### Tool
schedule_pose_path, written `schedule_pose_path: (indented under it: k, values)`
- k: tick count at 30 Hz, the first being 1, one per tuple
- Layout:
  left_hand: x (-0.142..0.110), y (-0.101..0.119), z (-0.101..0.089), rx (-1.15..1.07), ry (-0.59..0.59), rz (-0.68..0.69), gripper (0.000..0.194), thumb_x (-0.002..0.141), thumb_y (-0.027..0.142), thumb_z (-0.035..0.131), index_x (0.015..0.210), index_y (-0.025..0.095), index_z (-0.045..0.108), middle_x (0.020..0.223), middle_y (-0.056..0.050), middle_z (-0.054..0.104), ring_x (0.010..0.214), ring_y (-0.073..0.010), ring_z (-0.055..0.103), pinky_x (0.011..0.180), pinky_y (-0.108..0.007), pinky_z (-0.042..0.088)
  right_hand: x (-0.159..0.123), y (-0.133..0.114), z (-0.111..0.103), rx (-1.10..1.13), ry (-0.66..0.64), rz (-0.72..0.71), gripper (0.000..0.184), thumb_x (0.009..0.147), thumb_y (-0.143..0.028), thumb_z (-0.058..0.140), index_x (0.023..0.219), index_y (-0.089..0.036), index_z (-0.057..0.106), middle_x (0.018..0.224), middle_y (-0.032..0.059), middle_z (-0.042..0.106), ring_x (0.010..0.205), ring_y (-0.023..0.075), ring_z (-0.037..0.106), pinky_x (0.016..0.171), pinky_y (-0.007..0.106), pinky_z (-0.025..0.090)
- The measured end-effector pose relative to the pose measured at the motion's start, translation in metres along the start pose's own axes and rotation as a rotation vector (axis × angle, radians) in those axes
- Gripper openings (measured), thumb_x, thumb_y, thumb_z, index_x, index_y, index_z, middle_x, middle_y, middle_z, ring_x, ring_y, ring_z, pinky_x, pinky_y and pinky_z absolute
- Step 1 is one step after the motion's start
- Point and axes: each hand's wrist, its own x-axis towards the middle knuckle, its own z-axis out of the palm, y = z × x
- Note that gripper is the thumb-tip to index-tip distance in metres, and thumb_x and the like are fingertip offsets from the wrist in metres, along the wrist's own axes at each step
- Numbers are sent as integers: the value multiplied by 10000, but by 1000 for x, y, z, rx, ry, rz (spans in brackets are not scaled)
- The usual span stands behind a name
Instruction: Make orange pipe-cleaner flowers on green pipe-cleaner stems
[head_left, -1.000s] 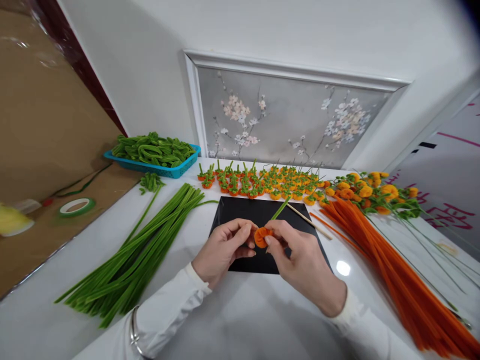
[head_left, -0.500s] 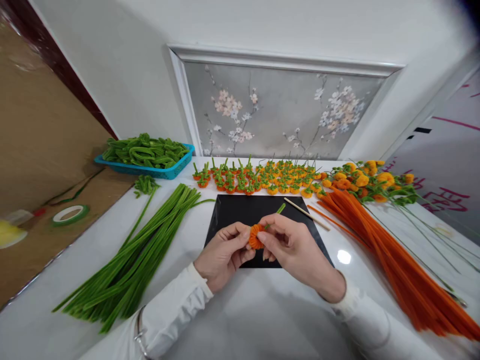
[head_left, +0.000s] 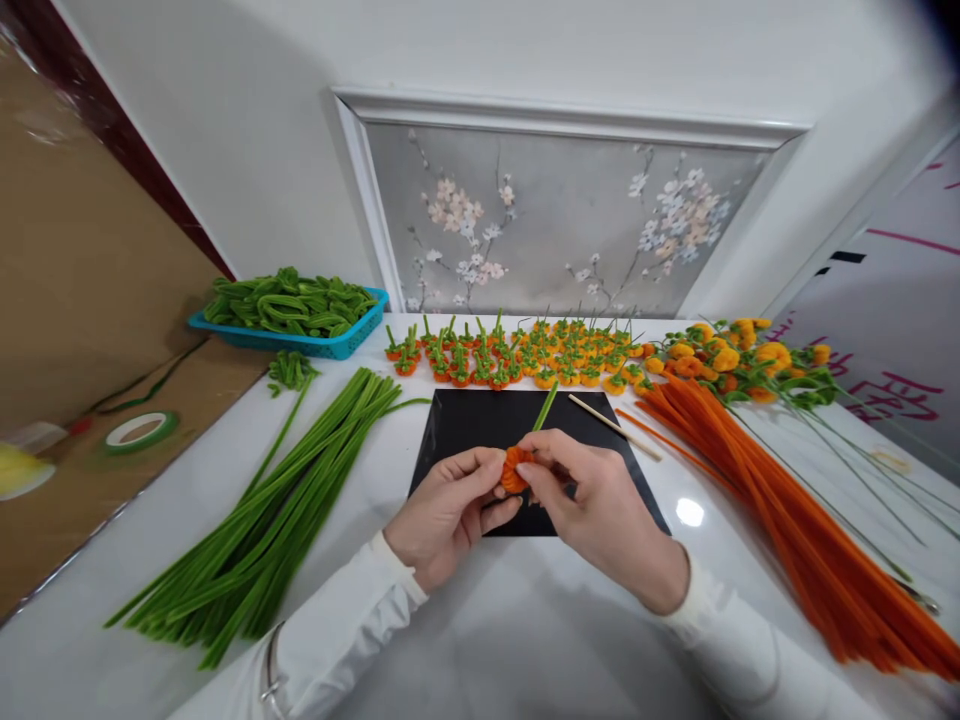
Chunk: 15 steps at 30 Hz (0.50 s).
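Note:
Between my fingertips is an orange pipe-cleaner flower (head_left: 514,470) with ribbed, coiled petals. A green pipe-cleaner stem (head_left: 546,406) points up and away from behind it. My left hand (head_left: 454,505) pinches the flower's left edge between thumb and fingers. On the other side, my right hand (head_left: 592,500) closes thumb and index finger on its right edge. Both hands are over a black mat (head_left: 480,420). Fingers hide the flower's back and the place where the stem joins it.
Green pipe cleaners (head_left: 285,520) lie left, orange ones (head_left: 772,510) right. A wooden stick (head_left: 615,427) crosses the mat's right edge. Behind stand rows of small flower heads (head_left: 480,360), a blue basket (head_left: 345,345) of green pieces and finished flowers (head_left: 735,360). Green tape (head_left: 141,431) lies far left.
The flower has turned between my fingers, and its green stem now points more upright and farther away. Both hands keep nearly the same place.

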Motion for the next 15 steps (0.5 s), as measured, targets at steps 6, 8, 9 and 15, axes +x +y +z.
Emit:
schedule_pose_path:
  k: [6, 8, 9, 15]
  values:
    - [-1, -6, 2, -151, 2, -10, 142, 716, 157, 753, 704, 98, 624, 683, -2, 556, 620, -54, 556, 671, -172, 545, -1, -3, 2, -101, 47, -111, 137, 896, -151, 476, 969, -203, 579, 834, 16, 667, 722, 134, 620, 661, 223, 475]
    - [-1, -9, 2, -202, -4, -3, 125, 728, 153, 741, 724, 99, 627, 702, -7, 559, 626, -57, 549, 654, -172, 534, -2, -2, 4, -129, 42, -122, 149, 910, -170, 461, 993, -201, 580, 852, 28, 669, 748, 144, 628, 675, 235, 485]
    - [-1, -10, 3, -222, -6, 0, 115, 738, 153, 732, 735, 99, 630, 705, -9, 558, 625, -59, 544, 637, -171, 527, -2, -2, 5, -142, 37, -126, 157, 917, -179, 451, 1002, -199, 581, 857, 34, 669, 756, 148, 632, 679, 240, 490]
    - [-2, -12, 1, -286, -45, 12, 82, 767, 144, 701, 776, 89, 642, 705, -16, 566, 596, -57, 527, 579, -172, 497, -4, -3, 6, -164, 29, -152, 185, 926, -178, 429, 1030, -190, 581, 873, 46, 669, 769, 151, 639, 688, 248, 505]
